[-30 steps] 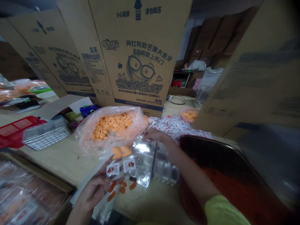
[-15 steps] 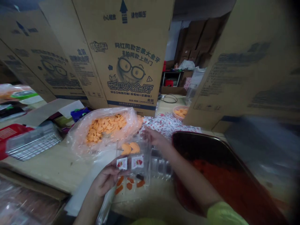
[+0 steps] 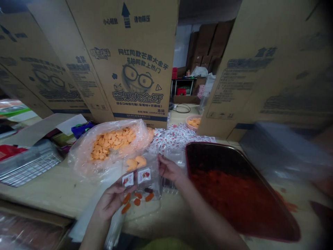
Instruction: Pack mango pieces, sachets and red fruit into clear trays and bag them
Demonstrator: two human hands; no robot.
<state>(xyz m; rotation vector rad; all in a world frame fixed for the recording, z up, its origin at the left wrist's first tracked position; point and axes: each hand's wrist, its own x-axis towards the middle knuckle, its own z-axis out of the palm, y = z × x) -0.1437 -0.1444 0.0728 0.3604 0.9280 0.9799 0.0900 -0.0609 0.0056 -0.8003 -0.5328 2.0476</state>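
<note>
Left hand (image 3: 111, 202) and right hand (image 3: 169, 170) are apart, gripping opposite edges of a clear tray (image 3: 155, 184) holding sachets (image 3: 144, 175) and orange candies (image 3: 137, 201); its long axis runs forward, the left hand nearer the body

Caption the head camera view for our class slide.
The left hand and right hand hold a clear plastic tray of orange pieces.

Bench (image 3: 59, 194), pale wood. Along far edge, cardboard boxes (image 3: 135, 69) standing upright. Middle, clear bag (image 3: 83, 156) of orange pieces. Left, stacked plastic trays (image 3: 30, 166). Far, right of bag: heap of sachets (image 3: 179, 137), pink bowl (image 3: 187, 119), black cable (image 3: 182, 108). Right, dark tray (image 3: 215, 145) of red pieces.
</note>
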